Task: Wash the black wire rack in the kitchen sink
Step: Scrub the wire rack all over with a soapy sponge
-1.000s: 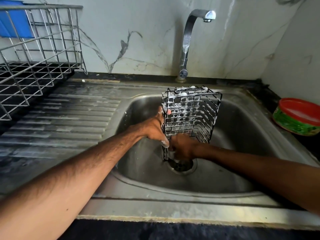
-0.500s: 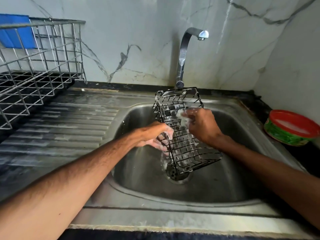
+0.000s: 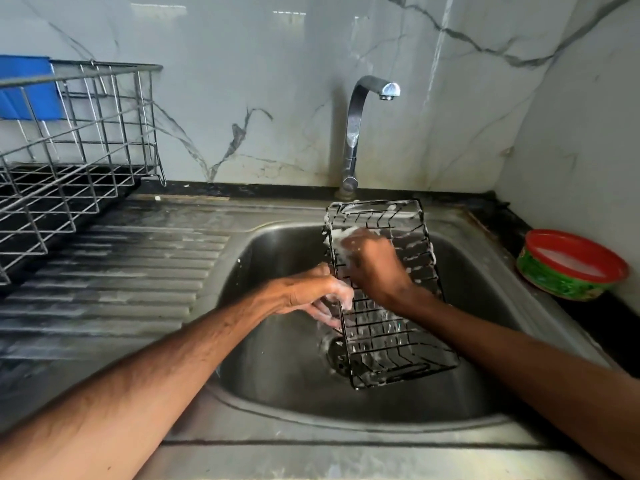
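The only label in sight wraps the green tub (image 3: 568, 271) with a red rim on the right counter. Its print is too blurred to read, and the tub holds something white.

The black wire rack (image 3: 391, 337) stands tilted in the sink (image 3: 277, 382). Its lower end is down in the basin beside the drain (image 3: 333, 355), and its upper end leans toward the back rim, just below the base of the tap (image 3: 353, 133). Suds cling to its wires.

Both forearms reach in from the near edge, 1 on each side of the rack. The left hand (image 3: 311, 296) comes from the left with its wrist roughly level. Its soapy fingers are curled round the rack's left edge wire about halfway up, gripping it. The right hand (image 3: 375, 268) lies across the rack's upper half, knuckles up and fingers bent. It clutches a white foamy wad (image 3: 341, 237) against the wires — whether it is a sponge or only lather I cannot tell.

A ribbed, wet drainboard (image 3: 131, 271) runs to the left of the basin. A silver wire dish rack (image 3: 79, 140) sits at its far end, with something blue (image 3: 27, 88) behind it against the marbled wall.
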`<state>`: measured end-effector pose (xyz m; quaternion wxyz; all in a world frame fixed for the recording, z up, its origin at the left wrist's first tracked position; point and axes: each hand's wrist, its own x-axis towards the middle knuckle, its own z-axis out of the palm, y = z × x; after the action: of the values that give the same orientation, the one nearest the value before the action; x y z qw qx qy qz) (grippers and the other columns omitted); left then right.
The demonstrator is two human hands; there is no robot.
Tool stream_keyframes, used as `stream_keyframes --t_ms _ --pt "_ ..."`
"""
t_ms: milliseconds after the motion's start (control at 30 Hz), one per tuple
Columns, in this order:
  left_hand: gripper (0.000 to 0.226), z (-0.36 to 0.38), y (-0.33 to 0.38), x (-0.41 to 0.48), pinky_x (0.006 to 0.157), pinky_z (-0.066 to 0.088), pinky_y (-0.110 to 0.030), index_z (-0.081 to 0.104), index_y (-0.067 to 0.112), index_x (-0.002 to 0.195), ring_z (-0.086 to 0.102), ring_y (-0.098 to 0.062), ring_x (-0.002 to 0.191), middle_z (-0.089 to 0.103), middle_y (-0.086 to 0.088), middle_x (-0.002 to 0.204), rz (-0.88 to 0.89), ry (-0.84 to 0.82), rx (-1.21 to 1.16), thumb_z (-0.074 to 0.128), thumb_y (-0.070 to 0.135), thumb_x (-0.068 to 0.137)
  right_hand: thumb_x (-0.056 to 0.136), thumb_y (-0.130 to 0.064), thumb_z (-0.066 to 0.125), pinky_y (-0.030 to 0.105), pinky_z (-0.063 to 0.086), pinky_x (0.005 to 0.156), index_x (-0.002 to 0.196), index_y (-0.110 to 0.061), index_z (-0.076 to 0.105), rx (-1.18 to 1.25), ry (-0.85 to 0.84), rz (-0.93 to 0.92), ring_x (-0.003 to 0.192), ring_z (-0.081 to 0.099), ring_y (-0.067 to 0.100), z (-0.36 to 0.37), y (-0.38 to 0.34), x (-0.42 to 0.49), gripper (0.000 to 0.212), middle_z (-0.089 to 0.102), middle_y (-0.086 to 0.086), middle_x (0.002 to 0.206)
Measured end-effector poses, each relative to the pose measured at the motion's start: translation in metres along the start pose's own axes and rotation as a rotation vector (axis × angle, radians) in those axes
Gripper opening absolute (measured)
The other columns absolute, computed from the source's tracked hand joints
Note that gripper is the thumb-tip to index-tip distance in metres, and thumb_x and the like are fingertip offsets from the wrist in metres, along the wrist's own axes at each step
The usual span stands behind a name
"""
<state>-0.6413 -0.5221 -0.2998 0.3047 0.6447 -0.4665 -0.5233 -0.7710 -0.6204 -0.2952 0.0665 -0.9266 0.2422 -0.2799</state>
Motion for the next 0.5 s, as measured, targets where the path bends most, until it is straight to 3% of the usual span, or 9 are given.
stream_keyframes --t_ms 33,100,167,233,333,400,500 --pt "0.047 0.001 0.0 0.001 0.071 0.059 -0.025 0.062 -0.008 0.096 0.069 -0.02 0.082 0.052 -0.012 0.1 0.002 -0.009 0.012 0.074 0.021 0.061 0.089 0.004 0.059 0.007 0.035 0.053 0.095 -0.003 0.069 -0.005 -0.039 -0.064 0.069 0.059 0.012 0.003 -0.006 -0.003 0.013 0.063 0.008 0.093" --pt "0.028 0.002 0.0 0.001 0.071 0.059 -0.025 0.061 -0.002 0.08 0.066 -0.013 0.065 0.05 -0.009 0.084 -0.002 -0.013 0.015 0.072 0.018 0.064 0.085 0.008 0.062 0.017 0.043 0.056 0.09 -0.003 0.067 -0.046 -0.09 -0.15 0.071 0.062 0.023 0.008 -0.005 -0.004 0.012 0.063 0.012 0.092" --pt "0.029 0.0 -0.001 0.002 0.073 0.06 -0.029 0.059 0.003 0.08 0.063 -0.017 0.072 0.052 -0.014 0.093 0.01 0.003 0.019 0.074 0.021 0.063 0.097 -0.008 0.059 0.027 0.053 0.062 0.107 -0.009 0.066 -0.092 -0.042 -0.089 0.078 0.064 0.021 0.0 0.008 0.002 0.013 0.063 0.01 0.102" --pt "0.024 -0.001 -0.001 0.001 0.074 0.061 -0.031 0.06 0.007 0.087 0.061 -0.02 0.084 0.054 -0.015 0.106 0.023 0.0 0.021 0.073 0.018 0.07 0.102 -0.019 0.051 0.026 0.05 0.071 0.12 -0.014 0.062 -0.153 -0.042 0.075 0.087 0.061 0.018 -0.015 0.026 0.003 0.021 0.06 0.009 0.116" --pt "0.013 0.0 -0.002 -0.001 0.071 0.061 -0.029 0.06 0.008 0.089 0.063 -0.022 0.094 0.058 -0.001 0.111 0.032 0.016 0.048 0.072 0.011 0.084 0.096 -0.005 0.058 0.032 0.052 0.081 0.126 -0.006 0.059 -0.317 -0.044 0.162 0.1 0.063 0.025 -0.025 0.04 0.0 0.03 0.061 0.013 0.119" --pt "0.011 0.001 -0.003 0.001 0.07 0.062 -0.029 0.062 0.006 0.087 0.064 -0.023 0.092 0.06 -0.002 0.107 0.033 0.02 0.061 0.072 0.01 0.083 0.096 -0.002 0.055 0.027 0.054 0.074 0.116 -0.01 0.066 -0.245 -0.051 0.141 0.09 0.065 0.02 -0.021 0.034 0.001 0.024 0.062 0.005 0.107" --pt "0.017 0.0 -0.003 0.001 0.071 0.061 -0.028 0.069 0.008 0.081 0.069 -0.024 0.09 0.065 -0.013 0.113 0.006 0.012 0.039 0.072 0.02 0.07 0.102 -0.009 0.044 0.019 0.043 0.06 0.098 -0.018 0.068 -0.084 -0.109 -0.037 0.071 0.056 0.006 -0.006 0.01 0.002 0.026 0.059 -0.002 0.097"
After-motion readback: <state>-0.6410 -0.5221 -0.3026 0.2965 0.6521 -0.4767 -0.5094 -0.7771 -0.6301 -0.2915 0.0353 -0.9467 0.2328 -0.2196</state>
